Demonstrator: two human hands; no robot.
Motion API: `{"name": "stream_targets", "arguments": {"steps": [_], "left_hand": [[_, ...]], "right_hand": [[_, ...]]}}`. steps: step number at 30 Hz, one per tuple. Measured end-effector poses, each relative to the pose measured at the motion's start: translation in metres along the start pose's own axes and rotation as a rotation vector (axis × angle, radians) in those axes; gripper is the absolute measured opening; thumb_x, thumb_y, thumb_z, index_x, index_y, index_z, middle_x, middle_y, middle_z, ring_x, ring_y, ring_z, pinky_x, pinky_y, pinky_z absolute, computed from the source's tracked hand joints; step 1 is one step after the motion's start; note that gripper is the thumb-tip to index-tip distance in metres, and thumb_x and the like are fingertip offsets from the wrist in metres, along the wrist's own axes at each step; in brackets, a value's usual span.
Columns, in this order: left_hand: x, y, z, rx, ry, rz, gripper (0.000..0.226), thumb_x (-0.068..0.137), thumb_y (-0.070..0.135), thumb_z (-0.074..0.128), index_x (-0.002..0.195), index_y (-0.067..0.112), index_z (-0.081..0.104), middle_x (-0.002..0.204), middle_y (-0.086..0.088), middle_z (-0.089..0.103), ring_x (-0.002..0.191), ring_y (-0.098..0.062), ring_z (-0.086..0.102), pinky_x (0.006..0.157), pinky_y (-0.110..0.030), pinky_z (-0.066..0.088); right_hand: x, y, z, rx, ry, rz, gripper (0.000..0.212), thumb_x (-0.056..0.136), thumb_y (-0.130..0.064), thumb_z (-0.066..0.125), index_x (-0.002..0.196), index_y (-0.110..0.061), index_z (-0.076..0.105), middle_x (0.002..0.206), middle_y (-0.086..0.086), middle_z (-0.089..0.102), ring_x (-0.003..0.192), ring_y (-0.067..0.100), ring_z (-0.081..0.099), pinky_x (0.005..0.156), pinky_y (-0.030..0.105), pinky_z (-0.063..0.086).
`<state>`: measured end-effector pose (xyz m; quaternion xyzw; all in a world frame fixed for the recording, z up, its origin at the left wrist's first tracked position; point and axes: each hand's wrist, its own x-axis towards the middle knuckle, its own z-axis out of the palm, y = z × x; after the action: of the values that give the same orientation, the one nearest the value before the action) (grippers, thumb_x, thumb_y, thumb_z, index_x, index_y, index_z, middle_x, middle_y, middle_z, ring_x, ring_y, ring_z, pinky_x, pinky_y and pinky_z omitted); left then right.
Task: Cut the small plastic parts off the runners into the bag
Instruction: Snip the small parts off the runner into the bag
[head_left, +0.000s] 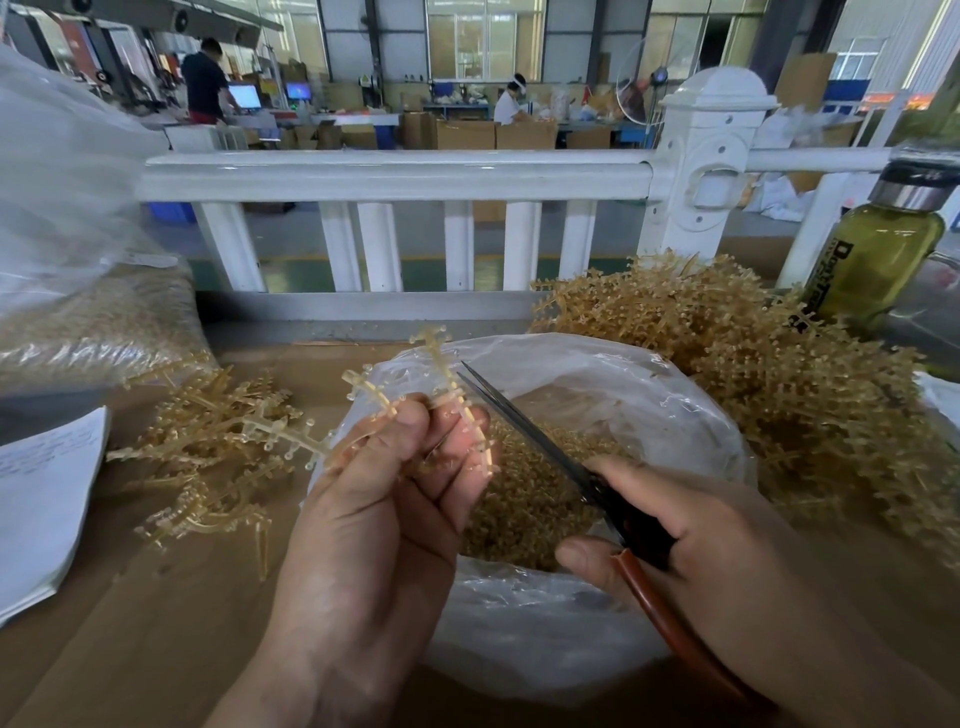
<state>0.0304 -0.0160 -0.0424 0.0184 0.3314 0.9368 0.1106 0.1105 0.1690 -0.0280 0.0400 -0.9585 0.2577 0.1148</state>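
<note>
My left hand (384, 499) pinches a translucent amber runner (441, 374) with small parts on its branches, held over the open clear plastic bag (649, 395). The bag holds a heap of cut amber parts (524, 499). My right hand (691, 540) grips scissors (519, 415) with black blades and brown-red handles. The blades are slightly apart, with their tips right beside the runner's upright branch.
A large pile of amber runners (779, 374) lies to the right of the bag, a smaller pile (208, 452) to the left. A filled clear bag (88, 322) stands far left, papers (41, 499) below it. A green bottle (878, 254) stands right. A white railing (395, 176) runs behind the cardboard-covered table.
</note>
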Motion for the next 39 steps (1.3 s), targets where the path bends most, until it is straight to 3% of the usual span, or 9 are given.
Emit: {"name": "stream_targets", "arguments": {"steps": [8, 13, 18, 27, 34, 39], "left_hand": [[-0.004, -0.001, 0.002, 0.057, -0.022, 0.012, 0.017, 0.075, 0.021, 0.071, 0.091, 0.013, 0.070, 0.080, -0.001, 0.074, 0.073, -0.012, 0.074, 0.062, -0.025, 0.059], [-0.006, -0.003, 0.005, 0.066, -0.030, 0.005, 0.028, 0.071, 0.022, 0.074, 0.097, 0.015, 0.066, 0.081, -0.001, 0.073, 0.071, -0.012, 0.073, 0.058, -0.024, 0.058], [-0.007, -0.003, 0.006, 0.060, -0.023, 0.014, 0.031, 0.069, 0.021, 0.074, 0.098, 0.016, 0.066, 0.082, -0.003, 0.074, 0.071, -0.013, 0.073, 0.058, -0.025, 0.058], [-0.009, -0.005, 0.006, 0.065, -0.033, 0.016, 0.019, 0.068, 0.022, 0.073, 0.087, 0.016, 0.071, 0.081, -0.002, 0.075, 0.071, -0.013, 0.074, 0.060, -0.025, 0.059], [-0.008, -0.005, 0.005, 0.074, -0.034, 0.064, 0.010, 0.075, 0.019, 0.070, 0.085, 0.017, 0.071, 0.085, -0.004, 0.075, 0.074, -0.014, 0.074, 0.062, -0.026, 0.059], [-0.008, -0.011, 0.007, 0.115, -0.034, 0.068, 0.015, 0.068, 0.019, 0.073, 0.082, 0.013, 0.074, 0.083, -0.008, 0.076, 0.075, -0.019, 0.075, 0.061, -0.028, 0.059]], "right_hand": [[-0.001, -0.003, -0.002, 0.086, -0.025, 0.004, 0.058, 0.073, -0.082, 0.048, 0.119, -0.048, 0.052, 0.089, -0.015, 0.064, 0.079, 0.000, 0.063, 0.069, 0.022, 0.050], [-0.001, -0.004, -0.002, 0.123, -0.027, -0.004, 0.048, 0.076, -0.078, 0.053, 0.112, -0.047, 0.058, 0.082, -0.012, 0.063, 0.072, 0.002, 0.063, 0.062, 0.017, 0.048], [-0.001, -0.003, 0.001, 0.148, -0.016, -0.001, 0.050, 0.074, -0.080, 0.050, 0.112, -0.049, 0.056, 0.085, -0.012, 0.066, 0.074, 0.001, 0.065, 0.066, 0.022, 0.050], [-0.001, -0.002, 0.002, 0.190, -0.038, 0.010, 0.049, 0.074, -0.080, 0.051, 0.114, -0.052, 0.055, 0.083, -0.008, 0.067, 0.072, 0.002, 0.066, 0.062, 0.025, 0.052], [-0.001, 0.000, 0.004, 0.224, -0.054, 0.026, 0.054, 0.072, -0.082, 0.051, 0.117, -0.053, 0.054, 0.087, -0.010, 0.069, 0.077, 0.001, 0.067, 0.068, 0.029, 0.056], [-0.001, 0.000, 0.005, 0.272, -0.024, 0.014, 0.054, 0.072, -0.081, 0.051, 0.117, -0.053, 0.056, 0.086, -0.012, 0.071, 0.077, -0.001, 0.069, 0.069, 0.029, 0.056]]}}
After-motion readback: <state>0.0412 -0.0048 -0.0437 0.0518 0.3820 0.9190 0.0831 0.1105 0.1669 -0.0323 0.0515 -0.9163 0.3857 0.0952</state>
